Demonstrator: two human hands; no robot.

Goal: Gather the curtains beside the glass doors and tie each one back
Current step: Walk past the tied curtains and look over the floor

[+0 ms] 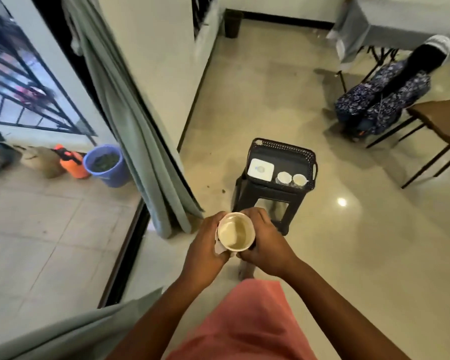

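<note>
Grey-green woven fabric forms the far curtain (130, 120), which hangs in long vertical folds beside the glass doors (37, 81), its hem resting on the glossy beige tiled floor (348, 255) next to the dark door track. A second curtain (70, 331) of the same fabric crosses the lower left corner of the head view in broad, soft folds, close to the person's left forearm. Neither hand touches either curtain. The left hand (204, 249) and the right hand (266, 242) are held together in front of the body, and both grip one round, cream-coloured cup (235, 231) with a smooth rim and a pale liquid inside; the fingers (255, 216) of the right hand curl round its far side, while the left hand wraps the near side, with a scrap of white paper or cloth showing beneath it. Just beyond the hands stands a black plastic stool (260, 201) carrying a black perforated tray (283, 149), which holds a white square lidded container (260, 169) and two small white cups (292, 178) side by side. Beyond the glass, a round blue bucket (105, 165) and an orange sprayer bottle (72, 162) stand on pale matte tiles. A seated person in dark floral clothing (382, 100) is at the upper right, near a brown chair (442, 120).
</note>
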